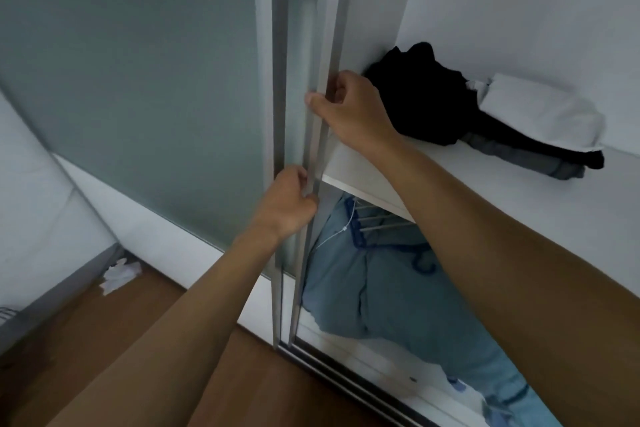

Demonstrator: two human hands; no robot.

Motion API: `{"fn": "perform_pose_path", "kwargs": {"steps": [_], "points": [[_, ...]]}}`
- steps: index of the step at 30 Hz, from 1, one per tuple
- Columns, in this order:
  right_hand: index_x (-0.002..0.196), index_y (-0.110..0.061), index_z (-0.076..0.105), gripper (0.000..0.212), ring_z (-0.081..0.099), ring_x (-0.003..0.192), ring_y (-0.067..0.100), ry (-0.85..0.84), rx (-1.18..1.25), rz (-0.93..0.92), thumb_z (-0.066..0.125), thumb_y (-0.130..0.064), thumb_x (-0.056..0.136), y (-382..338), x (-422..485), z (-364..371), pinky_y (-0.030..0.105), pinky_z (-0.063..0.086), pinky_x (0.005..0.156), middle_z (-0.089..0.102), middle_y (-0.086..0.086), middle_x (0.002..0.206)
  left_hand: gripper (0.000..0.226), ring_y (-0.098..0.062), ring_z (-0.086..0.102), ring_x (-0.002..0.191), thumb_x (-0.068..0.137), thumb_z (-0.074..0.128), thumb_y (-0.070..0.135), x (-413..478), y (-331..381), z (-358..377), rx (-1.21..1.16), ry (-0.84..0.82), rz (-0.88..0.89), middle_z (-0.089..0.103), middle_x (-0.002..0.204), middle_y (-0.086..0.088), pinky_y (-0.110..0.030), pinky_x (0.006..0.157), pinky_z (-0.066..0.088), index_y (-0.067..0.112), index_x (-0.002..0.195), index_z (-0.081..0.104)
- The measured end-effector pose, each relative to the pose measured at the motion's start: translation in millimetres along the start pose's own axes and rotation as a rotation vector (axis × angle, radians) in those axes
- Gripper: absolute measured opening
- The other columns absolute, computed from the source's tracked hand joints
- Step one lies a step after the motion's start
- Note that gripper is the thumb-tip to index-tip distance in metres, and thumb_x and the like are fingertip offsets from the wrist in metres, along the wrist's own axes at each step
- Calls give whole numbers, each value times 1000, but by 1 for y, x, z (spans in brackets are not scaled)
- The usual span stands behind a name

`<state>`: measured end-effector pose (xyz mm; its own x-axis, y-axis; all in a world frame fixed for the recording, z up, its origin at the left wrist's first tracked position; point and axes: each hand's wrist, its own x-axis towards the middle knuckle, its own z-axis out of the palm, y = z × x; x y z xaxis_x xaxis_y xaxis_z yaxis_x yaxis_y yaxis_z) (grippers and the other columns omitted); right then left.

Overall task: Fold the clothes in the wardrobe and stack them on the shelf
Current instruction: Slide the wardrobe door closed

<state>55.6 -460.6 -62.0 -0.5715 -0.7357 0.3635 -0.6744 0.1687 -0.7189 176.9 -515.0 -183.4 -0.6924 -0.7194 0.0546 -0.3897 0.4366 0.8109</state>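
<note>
Both of my hands grip the metal edge of the sliding wardrobe door (313, 156). My right hand (349, 107) holds it higher up, level with the shelf; my left hand (287, 201) holds it lower. On the white shelf (467, 191) lies a crumpled black garment (422, 97), with a folded white cloth (540, 114) and a grey piece (519, 156) to its right. Below the shelf, light blue clothes (398, 291) hang on blue hangers (420, 262).
Frosted glass door panels (138, 80) fill the left side. The door track (346, 378) runs along the wooden floor (104, 340). Crumpled white paper (119, 276) lies on the floor by a grey-edged white piece of furniture (34, 218).
</note>
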Motion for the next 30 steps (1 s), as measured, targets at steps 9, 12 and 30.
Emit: {"fn": "perform_pose_path", "kwargs": {"steps": [9,12,30], "points": [[76,-14,65,21,60,64,7,79,-41,-14,72,-33,83,10,-20,-24,23,46,59,61,-11,66,8,-20,62,82,84,56,15,-2,28,8,212,54,17,65,83,6,-26,74,44,20,80,60],[80,-11,68,22,64,66,8,86,-46,-2,71,-32,83,18,-36,-45,23,49,59,67,-6,71,13,-22,62,74,85,57,22,-13,50,23,258,-17,1,66,80,-3,-32,68,51,12,82,65],[103,-16,70,20,68,90,7,296,10,129,64,-33,93,116,-196,-233,32,57,83,73,-7,95,22,-18,63,74,83,49,25,-95,180,189,342,-411,357,68,81,-2,-36,70,54,12,84,66]]}}
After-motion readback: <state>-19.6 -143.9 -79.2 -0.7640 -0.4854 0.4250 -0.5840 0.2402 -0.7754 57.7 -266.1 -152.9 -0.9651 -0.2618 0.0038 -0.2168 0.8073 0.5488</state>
